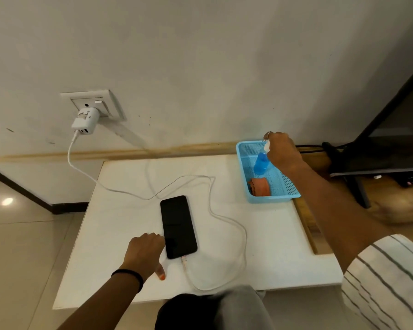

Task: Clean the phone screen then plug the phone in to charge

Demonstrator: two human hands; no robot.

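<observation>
desk [284, 234]: white top, pushed up to the wall, carries phone, cable and basket.
TV [391, 129]: dark screen on a stand, off the desk's right side.
basket [272, 197]: light blue perforated plastic, sits at the desk's far right corner.
phone [178, 226]: black, screen dark and facing up, lies flat near the middle of the desk, closer to the near edge; bottom end points at the near edge.
cable [234, 225]: white, runs from the charger down over the far edge, loops across the desk, plugged into the phone's bottom end.
right hand [283, 152]: reached over the basket, fingers closed round the top of the spray bottle.
left hand [147, 252]: resting on the desk touching the phone's left edge, fingers loosely bent, thumb spread toward the near edge, grips nothing; black band on wrist.
spray bottle [261, 163]: blue liquid, white top, tilted, base down in the basket's far part.
cloth [260, 185]: orange, folded, in the basket's near part.
charger [84, 121]: white block in the wall socket, above the desk's far left corner.
</observation>
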